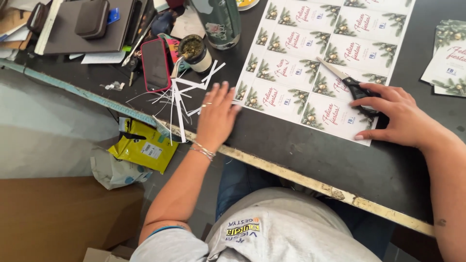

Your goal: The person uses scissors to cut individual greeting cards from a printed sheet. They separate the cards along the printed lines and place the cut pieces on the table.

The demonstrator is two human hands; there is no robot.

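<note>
Seen from the head camera, a person is sitting at a dark work table (291, 145) with both hands resting on it. The left hand (217, 116) is lying flat, fingers spread, its fingertips touching the lower-left corner of a printed sheet of holiday cards (310, 53). The right hand (395, 116), at about three o'clock from the left, is pressing down on the sheet's lower-right corner, fingers loosely apart and covering the black handles of a pair of scissors (347, 82); whether it is gripping them is hard to tell. The blades are pointing toward ten o'clock across the sheet. White paper strips (182, 99) are lying at ten o'clock from the left hand, beside a red-cased phone (155, 64) and a small filled cup (194, 51). Cut cards (449, 58) are stacking at the table's right edge.
</note>
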